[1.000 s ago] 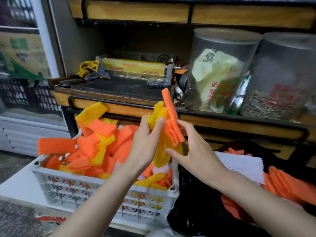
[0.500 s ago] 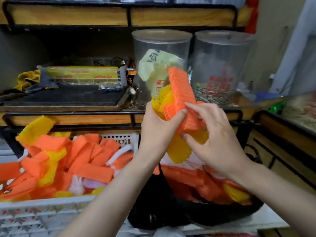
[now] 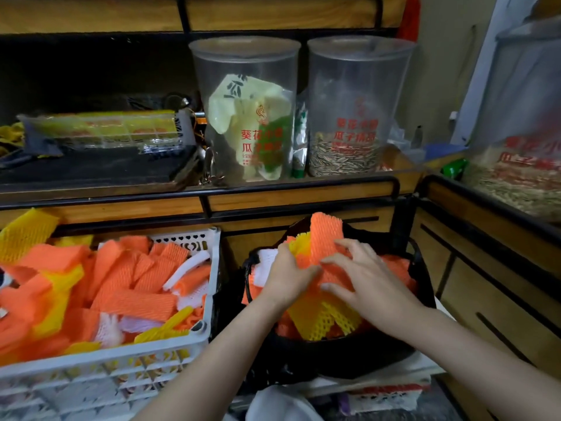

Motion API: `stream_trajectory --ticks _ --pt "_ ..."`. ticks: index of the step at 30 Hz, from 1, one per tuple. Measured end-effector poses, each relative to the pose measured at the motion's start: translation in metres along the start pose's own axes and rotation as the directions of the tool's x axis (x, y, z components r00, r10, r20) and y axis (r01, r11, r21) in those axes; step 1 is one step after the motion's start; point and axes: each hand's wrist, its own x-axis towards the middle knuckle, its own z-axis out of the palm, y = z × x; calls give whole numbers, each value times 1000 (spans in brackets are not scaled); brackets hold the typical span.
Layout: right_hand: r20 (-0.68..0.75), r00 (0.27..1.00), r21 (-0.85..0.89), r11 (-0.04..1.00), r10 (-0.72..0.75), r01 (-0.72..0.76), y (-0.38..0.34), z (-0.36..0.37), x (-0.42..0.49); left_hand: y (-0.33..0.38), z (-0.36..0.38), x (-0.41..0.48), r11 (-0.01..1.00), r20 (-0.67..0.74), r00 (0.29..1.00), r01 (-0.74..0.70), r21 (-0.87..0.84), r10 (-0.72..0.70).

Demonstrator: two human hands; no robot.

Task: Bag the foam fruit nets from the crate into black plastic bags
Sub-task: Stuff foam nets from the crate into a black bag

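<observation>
Lowered since half a second ago, the bundle of orange and yellow foam mesh nets (image 3: pixel 324 241) has come down from chest height, in front of the jars, into the mouth of the bag; both hands have come down with it.

At far left, a white lattice plastic crate (image 3: pixel 91 378) holds a loose heap of orange, yellow and white foam fruit nets (image 3: pixel 121 287). Just right of the crate, the left hand (image 3: pixel 288 278) grips the bundle's left edge, its fingers curled round the nets and the thumb laid across the front. The bundle stands partly upright inside the open black plastic bag (image 3: pixel 334 357), on top of further orange and yellow nets already in it. The right hand (image 3: pixel 373 290) lies on the bundle's right face, fingers spread and pressing against the orange mesh.

Behind, on a wooden shelf with a black metal frame (image 3: pixel 303 196), stand two clear plastic jars: one holding a crumpled pale yellow packet (image 3: pixel 246 110), the other (image 3: pixel 355 110) part-filled with striped seeds.
</observation>
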Motion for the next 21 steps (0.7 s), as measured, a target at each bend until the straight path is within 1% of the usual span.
stream_trajectory --ticks 2,4,6,8,9,10,12,14,15,17,18,19,20,21 --pt "40 999 37 999 -16 15 -2 8 4 -7 1 2 984 -30 998 -54 171 60" --pt "65 997 60 998 -32 28 -4 15 9 -11 -3 1 912 -69 981 -139 385 179" --pt "79 997 54 998 -25 21 -5 19 14 -15 -12 -5 821 -123 931 -235 521 344" --pt "91 996 71 997 5 -12 -5 22 19 -25 -26 -7 712 -167 863 -268 649 476" --pt "99 995 80 997 15 -23 -4 24 21 -32 -34 -6 668 -179 847 -245 703 500" --pt "106 994 73 997 15 -23 -3 25 23 -40 -41 -5 643 -192 852 -202 738 488" --pt "103 995 -18 1000 -4 6 -2 30 28 -56 -54 -4 641 -224 900 -77 763 375" --pt "71 997 -106 994 -27 35 -3 34 32 -67 -63 -3 696 -233 941 -5 718 247" --pt "56 997 -116 992 -45 51 -5 35 34 -71 -67 -2 756 -241 945 -8 654 219" --pt "70 994 -95 991 -89 95 -8 38 35 -74 -73 5 899 -299 937 -32 436 178" --pt "102 988 -92 988 -115 124 -11 40 35 -74 -76 9 949 -330 931 -44 312 152" --pt "148 979 -100 982 -143 159 -13 42 35 -72 -78 11 981 -355 926 -66 180 127" --pt "199 965 -109 974 -172 196 -15 45 34 -68 -78 13 995 -369 924 -87 58 102" --pt "251 948 -122 965 -196 232 -17 47 34 -63 -78 14 994 -377 922 -106 -25 89"
